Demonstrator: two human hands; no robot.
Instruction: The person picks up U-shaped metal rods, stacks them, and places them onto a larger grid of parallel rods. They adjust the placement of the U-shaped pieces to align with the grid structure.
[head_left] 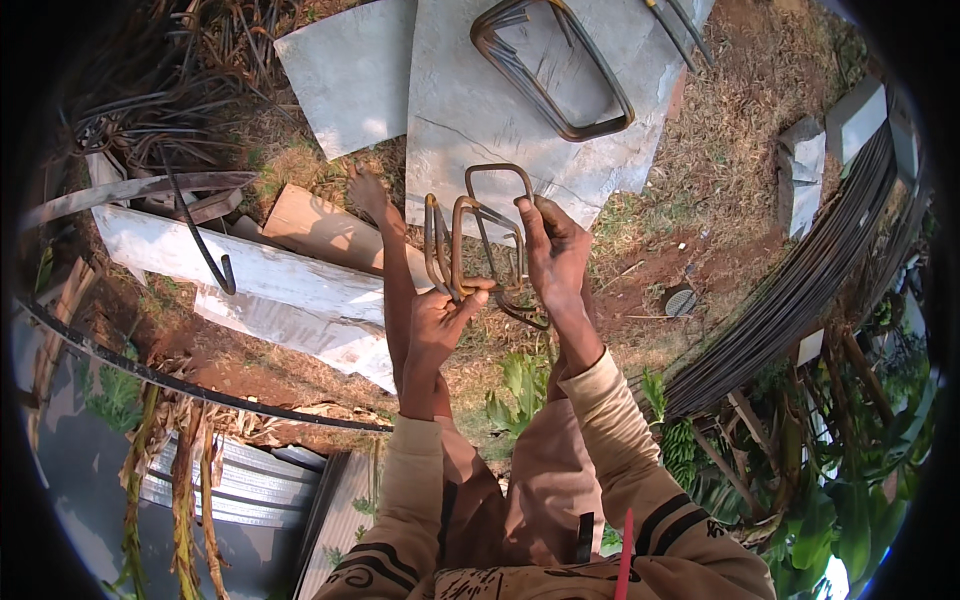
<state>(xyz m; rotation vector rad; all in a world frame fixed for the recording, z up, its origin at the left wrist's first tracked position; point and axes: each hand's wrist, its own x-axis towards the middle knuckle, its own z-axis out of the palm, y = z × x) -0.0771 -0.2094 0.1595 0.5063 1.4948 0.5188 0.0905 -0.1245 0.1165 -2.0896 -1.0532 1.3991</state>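
Several rusty steel stirrups (457,240), bent from rebar into rectangular loops, hang between my two hands in front of my knees. My left hand (440,322) is closed on the lower ends of the loops, thumb pressed over the bars. With thumb and fingers, my right hand (552,245) pinches the upper right corner of one stirrup. The loops stand at differing angles and overlap, so which bar belongs to which is hard to tell. Farther off, a stack of larger stirrups (600,85) lies on a grey flat sheet (450,120).
A tangle of bent rebar (150,100) fills the far left. White-faced boards (250,262) and a brown plank (320,228) lie left of my bare foot (368,190). Long steel rods (800,310) curve along the right, beside green plants (860,500). Two bars (680,30) rest at the sheet's far edge.
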